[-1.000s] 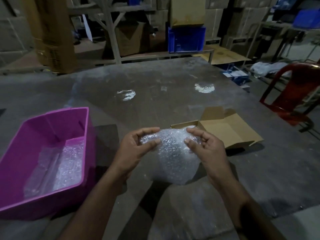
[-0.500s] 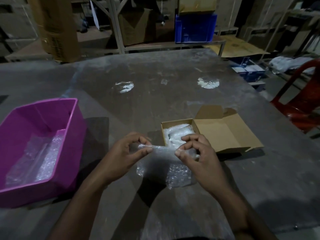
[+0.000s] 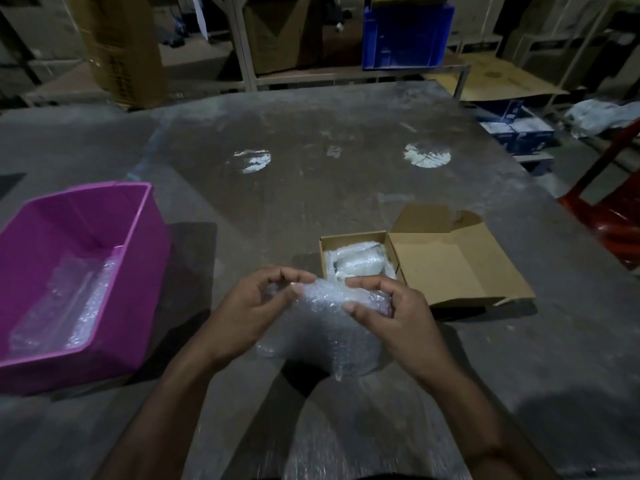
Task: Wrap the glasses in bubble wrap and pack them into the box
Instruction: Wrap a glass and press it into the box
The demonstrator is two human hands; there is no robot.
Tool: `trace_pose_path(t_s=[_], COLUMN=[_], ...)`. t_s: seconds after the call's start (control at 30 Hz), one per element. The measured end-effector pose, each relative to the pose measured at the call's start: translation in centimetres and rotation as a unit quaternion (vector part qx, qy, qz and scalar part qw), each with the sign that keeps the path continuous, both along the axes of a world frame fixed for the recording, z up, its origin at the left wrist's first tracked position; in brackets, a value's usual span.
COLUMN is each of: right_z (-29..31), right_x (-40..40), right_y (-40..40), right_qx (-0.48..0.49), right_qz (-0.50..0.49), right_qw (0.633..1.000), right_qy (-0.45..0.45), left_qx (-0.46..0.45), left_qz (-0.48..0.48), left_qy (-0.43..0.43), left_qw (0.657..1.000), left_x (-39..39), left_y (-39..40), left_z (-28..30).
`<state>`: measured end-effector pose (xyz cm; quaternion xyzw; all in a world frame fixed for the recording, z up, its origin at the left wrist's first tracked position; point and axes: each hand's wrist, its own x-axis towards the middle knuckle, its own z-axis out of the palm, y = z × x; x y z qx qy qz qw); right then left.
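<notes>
Magenta plastic forms the smooth, straight-walled tub point(image 3: 145, 258) well to the left of the left hand's fingers; loose sheets of clear bubble wrap point(image 3: 74, 306) lie crumpled along its floor. The tub stands on a dull grey table point(image 3: 311, 188) whose scuffed, dusty top carries two round patches of reflected light beyond the fingertips.

Near the middle, the left hand point(image 3: 256, 306) curls its fingers, thumb and forefinger pinching the left end of a bubble-wrap bundle point(image 3: 332, 306). The bundle is a lumpy roll of translucent, pimpled film stretched between the two hands, and a slack flap of the same film hangs below the fingers toward the table. Whether a glass sits inside cannot be told, since the film clouds what it covers. The right hand point(image 3: 391, 310) grips the roll's right end, fingers bent over the top and thumb pressed against the near side.

Just beyond the right hand's fingertips sits a small brown cardboard box point(image 3: 360, 239), square-cornered and matte, with one wrapped bundle point(image 3: 360, 263) already lying inside, pale and glossy. The box's lid point(image 3: 450, 268) lies opened flat to the right of those fingers, its tuck flaps standing up along the far edge.

Far right of the fingers, a red plastic chair point(image 3: 609, 216) shows at the picture's edge, and a blue plastic crate point(image 3: 408, 32) stands on a shelf behind the table.
</notes>
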<state>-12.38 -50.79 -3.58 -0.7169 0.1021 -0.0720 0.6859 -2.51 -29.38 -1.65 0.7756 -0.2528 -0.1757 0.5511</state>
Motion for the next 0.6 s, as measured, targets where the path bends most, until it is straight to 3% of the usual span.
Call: trace_pose_path(t_s=[0.13, 0.3, 0.4, 0.6], right_z=[0.0, -0.5, -0.5, 0.5], right_x=[0.4, 1.0, 1.3, 0.7], right_y=[0.1, 0.2, 0.1, 0.9], right_qx=[-0.031, -0.182, -0.223, -0.148], right_qz=[-0.019, -0.05, -0.042, -0.029], right_qw=[0.999, 0.982, 0.973, 0.988], right_qy=[0.018, -0.017, -0.032, -0.03], left_qx=[0.003, 0.039, 0.039, 0.035], left_qz=[-0.002, 0.003, -0.012, -0.06], left_qy=[-0.007, -0.077, -0.091, -0.072], left_qw=[1.0, 0.996, 0.995, 0.995], left_x=[0.4, 1.5, 2.3, 3.4], left_y=[0.1, 0.0, 0.3, 1.1], left_z=[0.2, -0.2, -0.2, 0.0])
